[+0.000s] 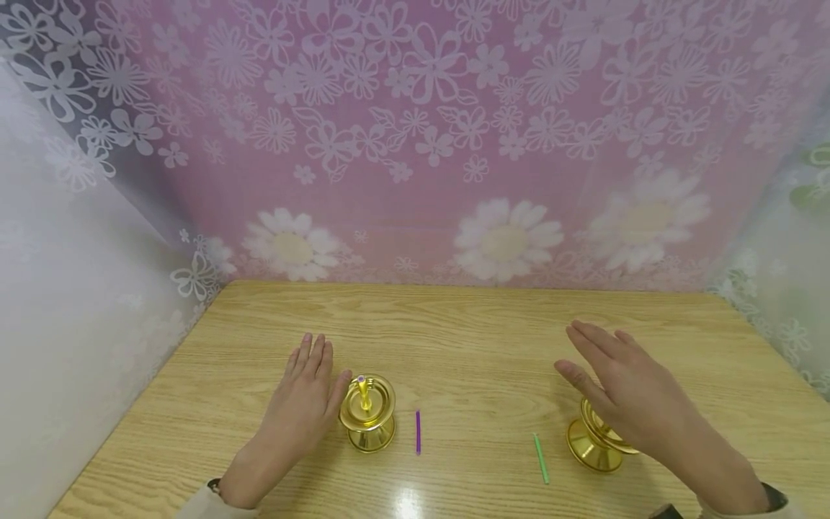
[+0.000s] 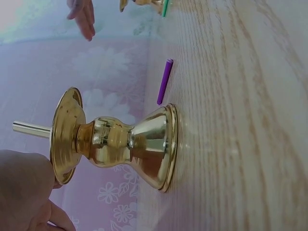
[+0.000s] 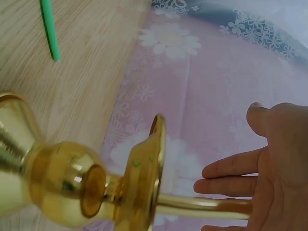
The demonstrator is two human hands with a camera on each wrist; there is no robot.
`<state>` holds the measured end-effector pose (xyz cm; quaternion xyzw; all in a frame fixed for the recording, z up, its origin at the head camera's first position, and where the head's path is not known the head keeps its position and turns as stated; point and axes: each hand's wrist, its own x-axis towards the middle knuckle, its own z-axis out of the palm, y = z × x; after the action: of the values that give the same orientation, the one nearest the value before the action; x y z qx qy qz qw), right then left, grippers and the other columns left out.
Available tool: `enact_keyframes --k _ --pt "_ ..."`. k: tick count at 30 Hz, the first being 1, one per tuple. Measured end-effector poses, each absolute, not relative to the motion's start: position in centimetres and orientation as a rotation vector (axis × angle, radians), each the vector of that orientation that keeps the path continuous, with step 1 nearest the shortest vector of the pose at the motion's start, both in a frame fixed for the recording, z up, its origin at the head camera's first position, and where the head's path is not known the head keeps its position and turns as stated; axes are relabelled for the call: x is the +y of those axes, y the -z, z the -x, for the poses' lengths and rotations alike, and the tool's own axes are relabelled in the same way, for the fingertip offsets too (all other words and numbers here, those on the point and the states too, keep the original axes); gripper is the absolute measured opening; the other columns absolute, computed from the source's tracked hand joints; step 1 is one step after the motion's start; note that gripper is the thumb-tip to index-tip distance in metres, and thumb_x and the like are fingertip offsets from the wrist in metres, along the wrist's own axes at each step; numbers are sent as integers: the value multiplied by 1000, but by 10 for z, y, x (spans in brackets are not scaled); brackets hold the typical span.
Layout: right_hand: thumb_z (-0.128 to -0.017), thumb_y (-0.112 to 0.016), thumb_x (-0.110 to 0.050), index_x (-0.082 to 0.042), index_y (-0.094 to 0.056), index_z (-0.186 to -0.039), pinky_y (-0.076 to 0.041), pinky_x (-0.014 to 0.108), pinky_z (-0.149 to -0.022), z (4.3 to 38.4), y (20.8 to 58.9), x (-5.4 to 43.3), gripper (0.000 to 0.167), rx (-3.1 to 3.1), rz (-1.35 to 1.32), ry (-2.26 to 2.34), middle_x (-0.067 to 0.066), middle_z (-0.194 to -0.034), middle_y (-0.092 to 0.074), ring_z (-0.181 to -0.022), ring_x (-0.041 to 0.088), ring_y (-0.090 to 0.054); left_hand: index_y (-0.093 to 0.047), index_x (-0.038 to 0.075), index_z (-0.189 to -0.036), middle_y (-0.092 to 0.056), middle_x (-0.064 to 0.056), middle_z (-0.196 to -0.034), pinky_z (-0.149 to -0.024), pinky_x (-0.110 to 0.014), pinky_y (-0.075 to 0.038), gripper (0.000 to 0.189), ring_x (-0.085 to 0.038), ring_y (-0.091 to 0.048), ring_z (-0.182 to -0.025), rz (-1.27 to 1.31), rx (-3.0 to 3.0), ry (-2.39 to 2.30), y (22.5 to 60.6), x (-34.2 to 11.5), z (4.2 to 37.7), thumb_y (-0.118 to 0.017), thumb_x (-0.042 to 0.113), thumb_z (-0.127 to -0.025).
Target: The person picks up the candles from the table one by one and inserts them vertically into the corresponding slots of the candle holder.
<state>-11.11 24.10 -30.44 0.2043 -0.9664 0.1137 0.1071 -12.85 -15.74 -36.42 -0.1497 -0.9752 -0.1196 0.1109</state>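
Note:
Two gold candlesticks stand upright on the table, each with a flared foot, a wide dish and a thin upright tube. My left hand (image 1: 295, 407) is just left of one candlestick (image 1: 369, 432), fingers straight, thumb by its dish rim; whether it touches I cannot tell. Over the other candlestick (image 1: 593, 448) hovers my right hand (image 1: 638, 396), fingers extended and partly covering its dish. In the right wrist view the tip of that candlestick's tube (image 3: 204, 207) reaches the palm's edge; contact is unclear. Between the candlesticks lie a thin purple stick (image 1: 418, 432) and a thin green stick (image 1: 541, 458).
The wood-grain table (image 1: 454, 346) ends at a pink floral curtain (image 1: 402, 180) behind. Pale flowered sheets hang at the left (image 1: 97, 252) and right sides. A dark band (image 1: 774, 497) shows at the right wrist.

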Motion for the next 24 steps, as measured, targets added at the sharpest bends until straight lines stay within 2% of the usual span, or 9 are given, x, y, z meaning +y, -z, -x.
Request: enact_keyframes --k 4,10,18,24 --pt "-100 -50 -41 6 -44 -141 -24 58 -111 112 302 231 62 -2799 -626 -295 26 -143 -43 -130 48 -38 -34 -16 -140 -29 -32 -149 -115 -54 -17 64 -43 -16 -142 435 -2866 365 364 -157 129 -34 37 -105" --pt "-96 -59 -38 5 -48 -138 -39 61 -99 114 302 215 61 -2742 -679 -269 25 -138 -49 -125 48 -44 -34 -16 -140 -29 -32 -148 -115 -54 -17 63 -43 -16 -142 438 -2864 373 365 -157 128 -35 37 -105" --pt "-93 -64 -34 5 -54 -132 -47 54 -94 114 313 195 56 -2662 -783 -251 22 -130 -57 -117 42 -55 -34 -17 -140 -29 -32 -148 -114 -55 -17 63 -44 -17 -142 434 -2866 369 365 -157 129 -35 36 -105" --pt "-94 -63 -35 3 -56 -131 -50 51 -91 115 321 182 54 -2655 -809 -258 19 -130 -58 -117 38 -56 -34 -17 -140 -29 -32 -148 -114 -55 -18 63 -43 -15 -142 430 -2873 375 365 -157 129 -35 36 -105"
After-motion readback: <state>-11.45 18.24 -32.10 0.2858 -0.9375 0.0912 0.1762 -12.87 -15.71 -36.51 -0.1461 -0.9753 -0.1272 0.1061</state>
